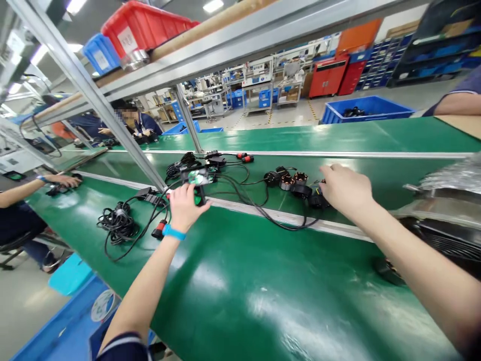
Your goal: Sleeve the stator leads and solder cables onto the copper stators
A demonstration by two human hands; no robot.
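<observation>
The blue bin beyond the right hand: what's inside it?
Dark items show inside the blue bin, too small to identify. Its near side covers whatever lies lower, so that can't be seen.

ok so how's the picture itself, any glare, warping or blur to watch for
In the head view, white glare streaks the green workbench; also in the head view, the ceiling light is blown out, the right forearm looks stretched, as if by a wide lens, and fine detail on the stators near the right hand is soft.
</observation>
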